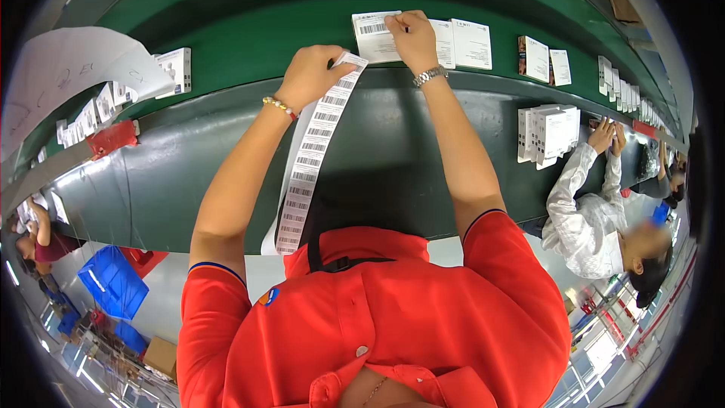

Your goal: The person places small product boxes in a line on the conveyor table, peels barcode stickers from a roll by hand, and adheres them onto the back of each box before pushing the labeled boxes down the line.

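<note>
My left hand point(311, 74) pinches the top end of a long strip of barcode labels point(308, 153), which hangs over the bench's near edge toward my chest. At the far side, my right hand point(415, 41) has its fingers curled, the thumb and fingertip at the right edge of a single barcode label point(371, 29). That label lies on the upper part of a white box point(375, 49), which rests flat on the green belt. Another white box point(472, 44) lies to the right, and one between them is partly covered by my right hand.
The green belt point(287, 26) runs across beyond the dark bench point(204, 166). Upright white boxes point(547, 134) stand on the bench at right, near a co-worker in a white sleeve point(574, 185). A large white sheet point(68, 79) hangs at left, above more boxes. A blue bin point(113, 281) stands lower left.
</note>
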A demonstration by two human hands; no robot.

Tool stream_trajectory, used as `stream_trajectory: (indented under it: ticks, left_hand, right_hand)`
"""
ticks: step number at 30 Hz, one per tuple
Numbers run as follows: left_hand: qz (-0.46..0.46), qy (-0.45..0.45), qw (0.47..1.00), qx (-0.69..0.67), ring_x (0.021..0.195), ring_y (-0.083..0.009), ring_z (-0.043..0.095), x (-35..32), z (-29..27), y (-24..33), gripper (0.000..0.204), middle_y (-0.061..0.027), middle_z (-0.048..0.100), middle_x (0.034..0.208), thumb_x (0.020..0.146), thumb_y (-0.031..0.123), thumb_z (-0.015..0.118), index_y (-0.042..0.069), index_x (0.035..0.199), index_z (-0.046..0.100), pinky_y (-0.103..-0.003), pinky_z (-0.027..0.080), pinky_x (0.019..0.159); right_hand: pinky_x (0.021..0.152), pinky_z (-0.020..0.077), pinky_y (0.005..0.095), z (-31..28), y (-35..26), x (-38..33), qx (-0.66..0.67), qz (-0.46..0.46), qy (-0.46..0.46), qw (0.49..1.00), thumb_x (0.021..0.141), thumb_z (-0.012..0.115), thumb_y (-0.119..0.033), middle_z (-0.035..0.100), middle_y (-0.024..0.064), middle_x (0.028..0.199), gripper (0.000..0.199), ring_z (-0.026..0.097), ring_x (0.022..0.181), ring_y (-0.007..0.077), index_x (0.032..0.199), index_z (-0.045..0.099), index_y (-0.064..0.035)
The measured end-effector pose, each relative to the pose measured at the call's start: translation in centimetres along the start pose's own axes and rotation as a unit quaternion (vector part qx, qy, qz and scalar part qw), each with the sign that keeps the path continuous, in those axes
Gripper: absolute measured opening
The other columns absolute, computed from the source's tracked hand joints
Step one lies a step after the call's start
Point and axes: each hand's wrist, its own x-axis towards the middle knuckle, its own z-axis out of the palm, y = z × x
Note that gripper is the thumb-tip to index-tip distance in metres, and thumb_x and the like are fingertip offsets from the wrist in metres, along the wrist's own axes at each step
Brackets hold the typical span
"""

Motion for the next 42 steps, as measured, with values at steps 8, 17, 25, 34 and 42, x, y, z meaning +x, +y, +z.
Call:
stream_trajectory:
  ticks: [8, 17, 25, 34, 42]
  left_hand:
    - [0.067, 0.009, 0.994, 0.086, 0.051, -0.0271, 0.051, 0.7, 0.1, -0.8, 0.031, -0.0027, 0.053, 0.129, 0.08, 0.023, 0.065, -0.002, 0.066, 0.053, -0.036, 0.043, 0.052]
    - [0.044, -0.03, 0.99, 0.132, 0.081, -0.0319, 0.062, 0.7, 0.0, -1.2, 0.025, -0.003, 0.051, 0.131, 0.079, 0.023, 0.063, -0.001, 0.076, 0.06, -0.04, 0.05, 0.071]
    - [-0.079, -0.046, 0.98, -0.179, 0.059, -0.0024, 0.049, 1.7, -3.3, -0.1, 0.028, 0.001, 0.062, 0.07, 0.087, 0.027, 0.064, -0.001, 0.085, 0.066, -0.021, 0.04, 0.054]
    - [-0.07, -0.095, 0.988, -0.097, 0.074, -0.0138, 0.063, 1.3, -1.2, 1.6, 0.024, -0.0086, 0.068, 0.081, 0.081, 0.022, 0.067, 0.0, 0.089, 0.069, -0.029, 0.048, 0.071]
    - [0.0, -0.087, 0.99, 0.115, 0.078, -0.0286, 0.064, 1.8, 1.4, 2.3, 0.028, -0.009, 0.065, 0.106, 0.081, 0.027, 0.064, 0.0, 0.088, 0.067, -0.037, 0.05, 0.071]
  right_hand:
    - [0.069, 0.0468, 0.0366, 3.1, 0.6, 0.2, -0.099, -0.024, 0.037, 0.994, 0.077, 0.068, -0.024, 0.061, 0.0113, 0.085, 0.022, 0.059, 0.077, 0.0277, 0.074, 0.068, -0.0023]
    - [0.069, 0.0357, 0.0415, 3.0, 0.0, -0.7, -0.242, -0.146, 0.109, 0.953, 0.069, 0.074, -0.023, 0.054, 0.006, 0.08, 0.018, 0.052, 0.08, 0.0276, 0.077, 0.063, -0.011]
    - [0.067, 0.045, 0.0219, 2.5, -3.7, -6.0, 0.369, 0.131, -0.112, 0.913, 0.086, 0.063, -0.01, 0.062, 0.0022, 0.081, 0.011, 0.056, 0.073, 0.0075, 0.092, 0.061, 0.0001]
    - [0.059, 0.0452, 0.0268, 0.1, -2.3, -5.2, 0.159, -0.013, 0.085, 0.983, 0.078, 0.069, -0.015, 0.06, 0.0059, 0.075, 0.013, 0.056, 0.064, 0.0145, 0.08, 0.065, -0.0023]
    - [0.077, 0.0383, 0.0456, -1.2, 3.1, -0.3, -0.095, 0.024, 0.013, 0.995, 0.076, 0.068, -0.028, 0.061, 0.0083, 0.091, 0.02, 0.054, 0.093, 0.0279, 0.073, 0.07, -0.0084]
